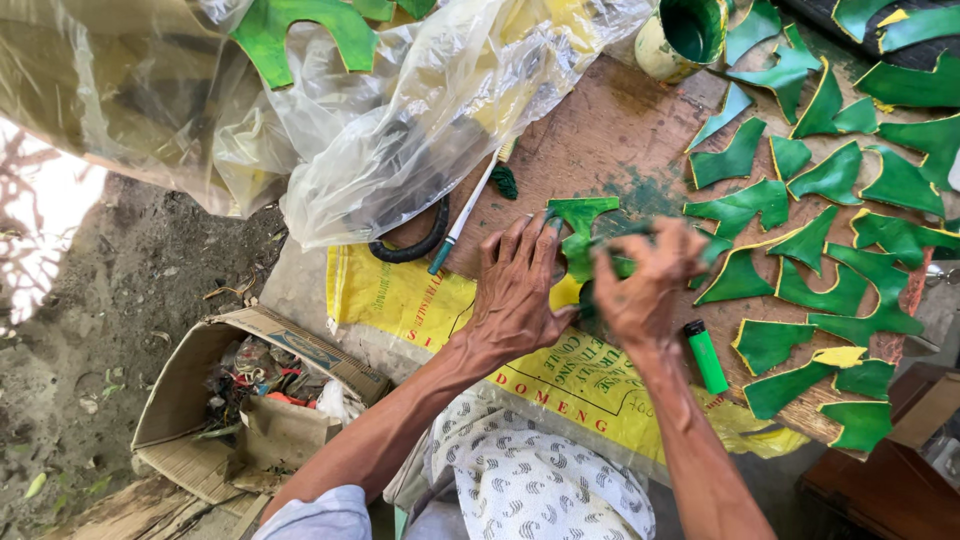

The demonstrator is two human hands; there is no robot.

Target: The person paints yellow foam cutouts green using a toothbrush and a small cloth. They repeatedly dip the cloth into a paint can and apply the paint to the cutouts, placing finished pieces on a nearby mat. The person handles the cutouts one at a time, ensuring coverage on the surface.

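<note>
— What were the hands doing at the board?

— The left hand (518, 290) lay flat, fingers spread, pressing down on a green-painted cutout piece (580, 225) on the brown work board (600, 125). The right hand (645, 280) was closed around a small dark tool whose tip met that same piece; I could not tell what kind of tool it was.

— Where was the piece?

— Near the middle of the board, just left of the spread of finished green pieces (830, 250), which filled the board's right side.

— Anything else close by?

— A green lighter (707, 356) lay just right of the right wrist. A paint can (682, 35) with green inside stood at the far edge. A brush (462, 215) rested left of the hands, beside a clear plastic bag (400, 120). A yellow sack (430, 300) lay under the board's near edge, and a torn cardboard box (220, 400) sat on the ground to the left.
</note>
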